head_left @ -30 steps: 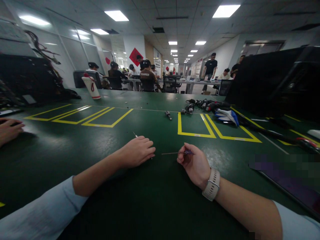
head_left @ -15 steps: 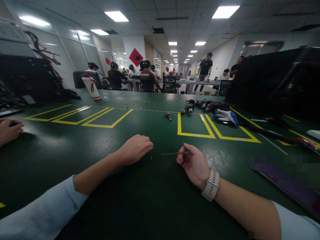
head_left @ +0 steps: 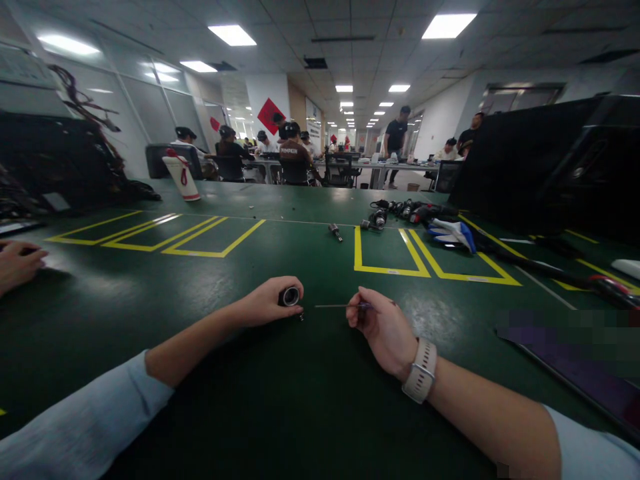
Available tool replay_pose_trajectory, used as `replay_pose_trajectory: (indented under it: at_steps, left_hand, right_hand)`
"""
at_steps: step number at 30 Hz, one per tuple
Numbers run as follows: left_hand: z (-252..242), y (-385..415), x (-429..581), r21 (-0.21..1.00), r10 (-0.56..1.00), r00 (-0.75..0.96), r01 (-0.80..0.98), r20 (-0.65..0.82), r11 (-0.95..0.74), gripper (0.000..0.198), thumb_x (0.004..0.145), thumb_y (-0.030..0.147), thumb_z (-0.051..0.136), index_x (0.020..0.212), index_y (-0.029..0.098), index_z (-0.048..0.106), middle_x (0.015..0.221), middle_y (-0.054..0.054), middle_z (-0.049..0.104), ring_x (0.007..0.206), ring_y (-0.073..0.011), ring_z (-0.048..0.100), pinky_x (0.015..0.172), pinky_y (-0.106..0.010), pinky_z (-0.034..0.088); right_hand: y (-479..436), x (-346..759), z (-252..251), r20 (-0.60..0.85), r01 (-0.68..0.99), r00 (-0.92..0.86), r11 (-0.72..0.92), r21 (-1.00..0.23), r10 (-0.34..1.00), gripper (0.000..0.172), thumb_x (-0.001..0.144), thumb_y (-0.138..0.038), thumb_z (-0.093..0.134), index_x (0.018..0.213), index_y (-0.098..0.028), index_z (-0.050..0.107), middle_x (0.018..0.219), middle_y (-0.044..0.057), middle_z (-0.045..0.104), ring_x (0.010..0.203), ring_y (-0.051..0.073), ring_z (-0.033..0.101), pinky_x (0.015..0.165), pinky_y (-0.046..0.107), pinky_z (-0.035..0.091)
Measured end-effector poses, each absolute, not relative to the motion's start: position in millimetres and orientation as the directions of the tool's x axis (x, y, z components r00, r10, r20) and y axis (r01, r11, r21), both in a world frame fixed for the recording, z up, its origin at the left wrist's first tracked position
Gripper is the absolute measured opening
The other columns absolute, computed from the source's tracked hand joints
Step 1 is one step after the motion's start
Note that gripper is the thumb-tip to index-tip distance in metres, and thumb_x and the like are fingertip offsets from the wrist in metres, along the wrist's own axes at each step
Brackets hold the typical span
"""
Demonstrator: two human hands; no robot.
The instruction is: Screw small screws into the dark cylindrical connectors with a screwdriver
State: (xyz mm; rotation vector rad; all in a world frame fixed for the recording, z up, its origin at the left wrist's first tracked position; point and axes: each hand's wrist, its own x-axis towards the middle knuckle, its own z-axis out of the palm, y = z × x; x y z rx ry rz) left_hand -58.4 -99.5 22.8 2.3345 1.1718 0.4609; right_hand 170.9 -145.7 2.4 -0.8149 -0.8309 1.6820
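Note:
My left hand (head_left: pixel 267 302) is closed around a short black cylindrical part (head_left: pixel 289 297) with a silver ring at its open end, which faces me and to the right. Just below those fingertips, a few tiny metal pieces (head_left: pixel 301 317), perhaps screws, lie on the green tabletop (head_left: pixel 240 400). In my right hand (head_left: pixel 377 320) is a thin screwdriver (head_left: pixel 335 306), its shaft level and pointing left toward the black part. A gap separates its tip from that part. The screwdriver's handle is mostly hidden by my fingers.
Beyond my hands lies a small metal-and-black part (head_left: pixel 335 232). Yellow tape outlines (head_left: pixel 393 271) mark the table. Black cabled parts (head_left: pixel 380 217) and a blue-white glove (head_left: pixel 453 235) sit back right. A white cup (head_left: pixel 183 175) stands back left. Another person's hand (head_left: pixel 20 265) rests at far left.
My left hand has turned, bringing the black cylindrical part and its ringed end into view. My right hand has shifted slightly left with the screwdriver, whose shaft is now nearly level.

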Motion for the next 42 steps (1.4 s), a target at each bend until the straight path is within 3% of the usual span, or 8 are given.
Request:
replay_pose_trajectory:
  at_steps: [6,12,26,35,42]
  left_hand:
    - [19,-104,-50,0.581,0.838,0.522,0.637,0.159,-0.507,0.016,0.069,0.028,0.061,0.071,0.014,0.052,0.066,0.002,0.053,0.061,-0.0107,0.050,0.055,-0.021,0.039]
    - [18,-114,-37,0.588,0.841,0.484,0.616,0.243,-0.525,0.010,0.069,0.022,0.056,0.067,0.014,0.051,0.061,0.002,0.054,0.055,-0.0091,0.049,0.051,-0.019,0.038]
    - [19,-120,-33,0.667,0.881,0.382,0.583,0.279,-0.464,0.010,0.066,0.020,0.056,0.062,0.014,0.049,0.055,0.004,0.050,0.051,-0.0076,0.045,0.048,-0.019,0.036]
    - [16,-123,-32,0.477,0.856,0.363,0.716,0.369,-0.509,0.005,0.067,0.017,0.055,0.062,0.014,0.053,0.056,0.003,0.052,0.052,-0.0087,0.046,0.049,-0.020,0.035]
    - [15,-123,-33,0.608,0.881,0.361,0.637,0.306,-0.473,0.006,0.065,0.017,0.054,0.062,0.014,0.051,0.054,0.004,0.050,0.050,-0.0074,0.045,0.046,-0.018,0.034]
  right_hand:
    - [-155,156,11,0.116,-0.264,-0.310,0.032,-0.964,0.944,0.019,0.081,-0.034,0.053,0.079,-0.019,0.063,0.082,0.003,0.063,0.079,0.016,0.055,0.072,0.031,0.040]
    - [-161,148,8,0.200,-0.127,-0.291,0.170,-0.977,0.936,0.020,0.082,-0.036,0.052,0.083,-0.021,0.065,0.079,0.001,0.061,0.080,0.016,0.055,0.072,0.030,0.040]
    - [-164,144,1,0.104,-0.340,-0.349,-0.022,-0.940,0.931,0.017,0.081,-0.035,0.054,0.084,-0.022,0.064,0.089,0.002,0.064,0.090,0.016,0.054,0.074,0.029,0.039]
    - [-167,146,6,0.100,-0.244,-0.312,0.022,-0.970,0.945,0.019,0.080,-0.037,0.055,0.084,-0.022,0.066,0.088,0.002,0.063,0.084,0.016,0.053,0.072,0.028,0.039]
    - [-163,146,-1,0.076,-0.343,-0.364,-0.058,-0.937,0.928,0.018,0.080,-0.036,0.056,0.083,-0.021,0.066,0.091,0.003,0.064,0.091,0.017,0.054,0.074,0.029,0.039]
